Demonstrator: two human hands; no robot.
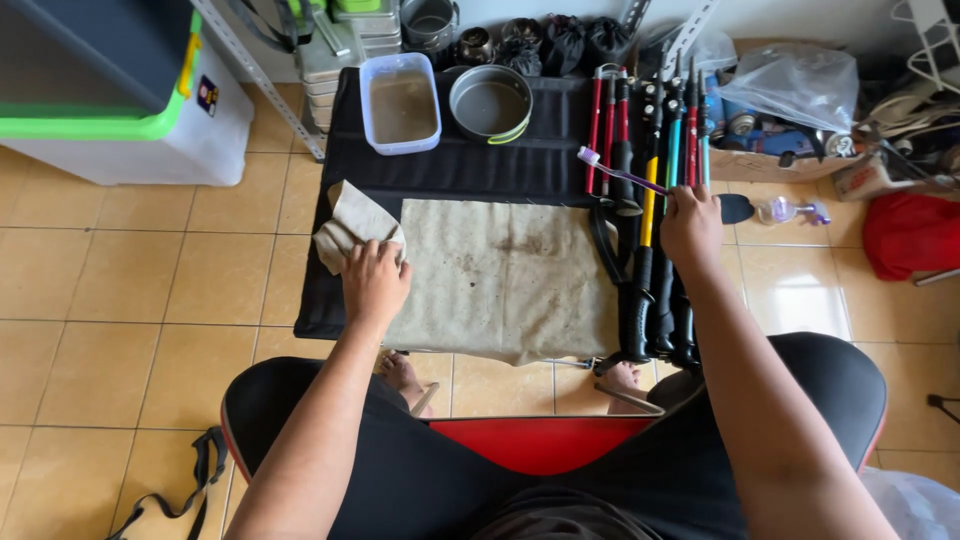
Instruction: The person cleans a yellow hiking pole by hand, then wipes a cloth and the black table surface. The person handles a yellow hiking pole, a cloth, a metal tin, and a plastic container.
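Two things are held: a crumpled beige rag [350, 228], left of centre, is gripped by the closed left hand [375, 285], and a purple-handled toothbrush [620, 172], right of centre, is pinched in the right hand [690, 225] above a row of trekking poles [650, 200]. A stained cloth [500, 275] is spread between them.

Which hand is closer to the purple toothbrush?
The right hand: it is on the poles just below the toothbrush. The left hand grips a rag, far off to its left.
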